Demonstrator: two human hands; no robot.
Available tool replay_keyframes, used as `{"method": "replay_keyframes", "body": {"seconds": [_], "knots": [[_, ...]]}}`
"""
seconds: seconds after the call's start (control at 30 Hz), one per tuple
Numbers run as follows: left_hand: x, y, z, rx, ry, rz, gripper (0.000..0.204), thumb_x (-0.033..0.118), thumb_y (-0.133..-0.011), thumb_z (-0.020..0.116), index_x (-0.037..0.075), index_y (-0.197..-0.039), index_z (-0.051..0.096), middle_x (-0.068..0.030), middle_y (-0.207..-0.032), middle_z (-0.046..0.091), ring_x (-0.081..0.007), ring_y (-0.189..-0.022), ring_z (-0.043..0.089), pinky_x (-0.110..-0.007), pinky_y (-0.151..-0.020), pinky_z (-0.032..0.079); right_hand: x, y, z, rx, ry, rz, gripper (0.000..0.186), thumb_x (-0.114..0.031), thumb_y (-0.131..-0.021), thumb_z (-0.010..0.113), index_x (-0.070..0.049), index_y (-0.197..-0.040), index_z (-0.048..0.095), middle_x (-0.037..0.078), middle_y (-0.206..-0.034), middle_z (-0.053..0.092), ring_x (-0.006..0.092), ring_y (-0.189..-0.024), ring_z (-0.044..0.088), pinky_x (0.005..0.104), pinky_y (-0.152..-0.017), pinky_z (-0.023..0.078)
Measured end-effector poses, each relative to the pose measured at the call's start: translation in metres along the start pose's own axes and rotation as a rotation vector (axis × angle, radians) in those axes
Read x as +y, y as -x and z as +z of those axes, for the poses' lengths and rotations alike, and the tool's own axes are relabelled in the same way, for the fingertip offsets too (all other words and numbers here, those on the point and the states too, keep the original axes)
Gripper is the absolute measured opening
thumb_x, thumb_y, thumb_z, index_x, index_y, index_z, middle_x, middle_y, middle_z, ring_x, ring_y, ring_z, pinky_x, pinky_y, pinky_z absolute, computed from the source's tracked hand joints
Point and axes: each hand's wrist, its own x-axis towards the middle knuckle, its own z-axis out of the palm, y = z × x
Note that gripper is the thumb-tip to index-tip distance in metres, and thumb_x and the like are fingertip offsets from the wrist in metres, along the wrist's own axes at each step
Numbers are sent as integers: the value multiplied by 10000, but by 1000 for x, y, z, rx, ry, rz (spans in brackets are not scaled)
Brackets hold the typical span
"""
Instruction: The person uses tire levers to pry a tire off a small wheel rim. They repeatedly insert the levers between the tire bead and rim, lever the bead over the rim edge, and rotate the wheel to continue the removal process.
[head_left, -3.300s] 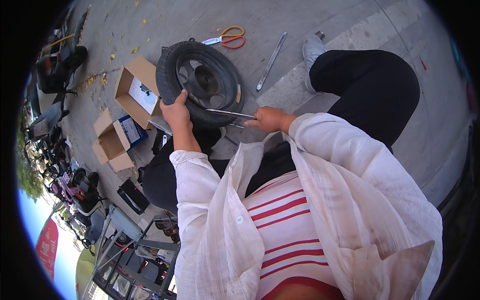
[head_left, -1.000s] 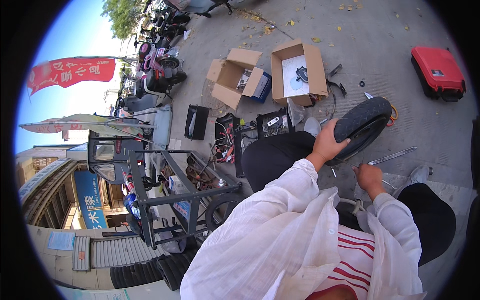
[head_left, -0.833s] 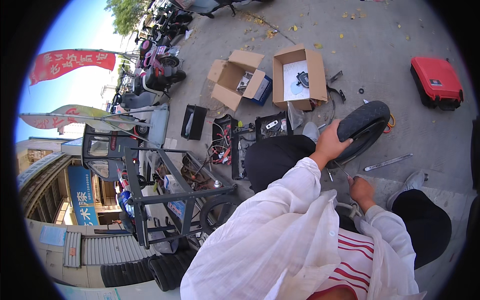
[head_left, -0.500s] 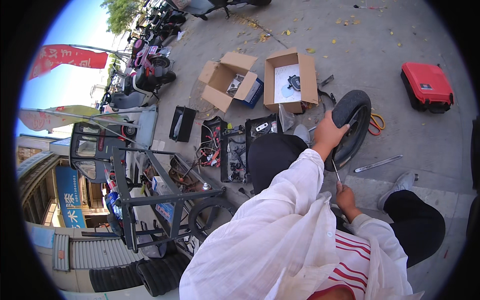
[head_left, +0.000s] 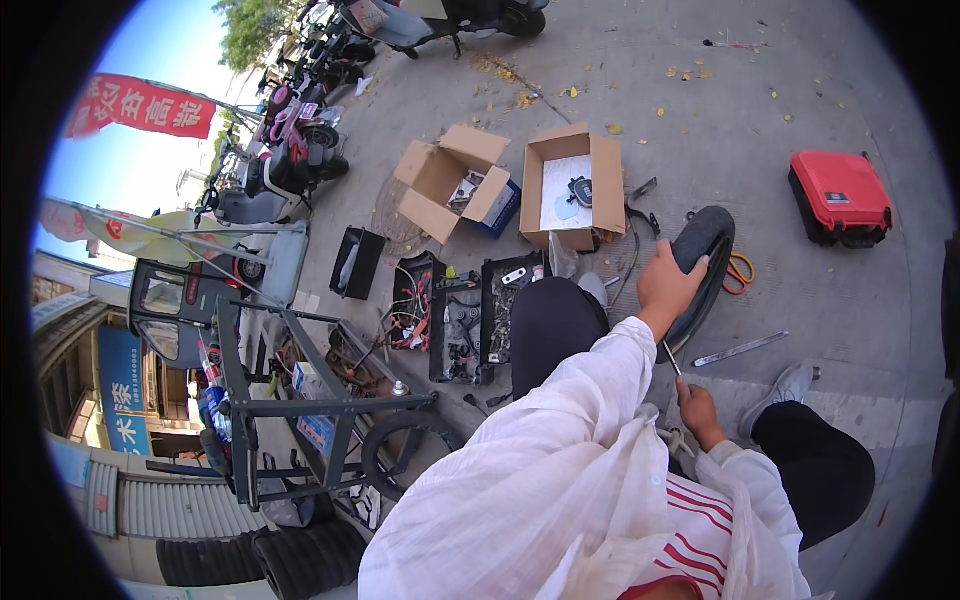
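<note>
My left hand (head_left: 668, 282) is closed on the black tyred wheel (head_left: 705, 240), which stands tilted between my legs and is partly hidden behind that hand. My right hand (head_left: 694, 405) is closed round the handle of a metal lever (head_left: 672, 358), whose far end reaches the lower part of the tyre. A long flat metal bar (head_left: 740, 348) lies on the pavement to the right of the wheel. Scissors with orange and red handles (head_left: 738, 278) lie just beyond the wheel, partly hidden by it.
Two cardboard boxes (head_left: 606, 185), trays of parts (head_left: 460, 330), a black bin (head_left: 353, 262) and a red hard case (head_left: 840, 190) lie ahead. At left stand a metal frame (head_left: 282, 405), parked scooters (head_left: 275, 170), flags (head_left: 150, 105) and a three-wheeled vehicle (head_left: 175, 310); stacked tyres (head_left: 205, 560) lie lower left.
The view has swung sharply since the earliest frame, bringing in scooters, frame and red case. Recently the wheel and both hands have shifted left in view, both still gripping; my right hand has moved lower.
</note>
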Motion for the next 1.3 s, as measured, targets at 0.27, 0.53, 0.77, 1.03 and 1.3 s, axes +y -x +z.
{"method": "replay_keyframes", "body": {"seconds": [0.27, 0.53, 0.77, 1.03, 1.3], "knots": [[6, 9, 22, 150, -11, 54, 493, 496, -864, 601, 43, -1031, 500, -222, -902, 645, -424, -810, 643, -522, -709, 496, 27, -10, 3, 32, -40, -59, 598, -489, -941, 545, 54, -708, 637, 193, -656, 626, 294, -612, 593, 430, -641, 466], [10, 24, 30, 181, -32, 128, 511, 465, -862, 602, 49, -1142, 505, -205, -936, 643, -412, -845, 639, -517, -712, 496, 49, -18, 1, 1, 120, -83, 495, -422, -877, 630, 60, -767, 669, 224, -713, 660, 354, -680, 650, 443, -680, 487], [6, 40, 31, 154, 31, 130, 452, 413, -867, 607, 47, -1116, 515, -208, -1015, 630, -429, -899, 617, -525, -746, 480, 48, -14, -6, -125, 179, -56, 428, -392, -882, 598, 23, -836, 693, 268, -838, 667, 442, -848, 641, 484, -791, 490], [-10, 43, 37, 101, 93, 159, 512, 356, -868, 596, 30, -1244, 473, -244, -1113, 601, -444, -1000, 585, -512, -829, 468, 67, -22, -2, -102, 362, -131, 369, -338, -907, 562, -4, -852, 710, 217, -875, 695, 413, -881, 646, 471, -827, 491], [-36, 46, 47, -34, 322, 153, 726, 452, -793, 718, -51, -1254, 468, -275, -1168, 566, -403, -1101, 558, -445, -952, 437, 68, -29, -13, -182, 504, -70, 365, -345, -907, 565, -18, -980, 711, 234, -1009, 674, 417, -989, 623, 483, -880, 486]]}}
